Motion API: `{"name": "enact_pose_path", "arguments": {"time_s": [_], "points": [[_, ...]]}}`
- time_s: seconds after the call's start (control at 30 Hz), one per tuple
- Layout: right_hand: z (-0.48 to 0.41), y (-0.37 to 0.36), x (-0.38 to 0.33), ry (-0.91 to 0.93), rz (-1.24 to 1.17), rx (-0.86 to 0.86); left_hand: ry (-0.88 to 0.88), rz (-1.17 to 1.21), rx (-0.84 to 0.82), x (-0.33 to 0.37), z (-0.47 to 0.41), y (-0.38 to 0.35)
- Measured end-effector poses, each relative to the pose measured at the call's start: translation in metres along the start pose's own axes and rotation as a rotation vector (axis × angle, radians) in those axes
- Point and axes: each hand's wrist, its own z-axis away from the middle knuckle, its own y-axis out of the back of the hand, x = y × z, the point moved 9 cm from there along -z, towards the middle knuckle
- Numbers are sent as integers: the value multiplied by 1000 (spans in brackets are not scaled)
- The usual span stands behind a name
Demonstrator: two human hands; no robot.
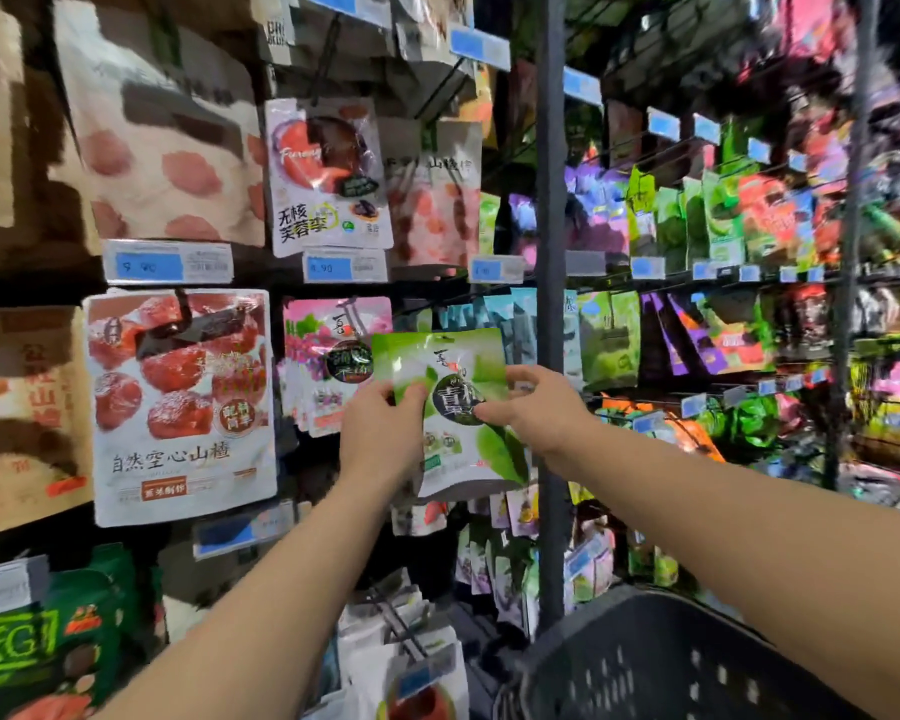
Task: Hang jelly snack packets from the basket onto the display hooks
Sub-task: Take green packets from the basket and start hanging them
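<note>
The green packet (450, 402) was held upright in the air, face toward the person, just in front of the hanging rows and well above the basket (645, 646). That suited the job: its top edge was level with the row of pink packets (333, 356) to its left, so its hang hole could meet a hook. The hole and the target hook were hidden by the packet itself, so I could not tell whether it was already threaded.

The left hand (380, 433) pinched the packet's left edge, thumb on the front and the other fingers behind. The right hand (541, 407) pinched the right edge the same way, its fingers (528, 374) curled round the side. Gripping both edges probably kept the thin pouch flat and steady while it was lined up.

The pink packets hung on their own hook (349, 317), which showed how the green one should sit. Further left hung a large bag of red fruit (178, 402). A dark pole (549, 226) stood just right of the packet, leaving the right hand little room. The basket waited low on the right; its contents were out of sight.
</note>
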Motion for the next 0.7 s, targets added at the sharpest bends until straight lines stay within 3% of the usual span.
{"name": "enact_pose_path", "arguments": {"time_s": [0.4, 0.7], "points": [[-112, 35, 25, -17, -270, 236, -54, -147, -36, -10, -86, -70], [-141, 33, 15, 34, -325, 258, -130, -192, -36, -12, -107, -81]]}}
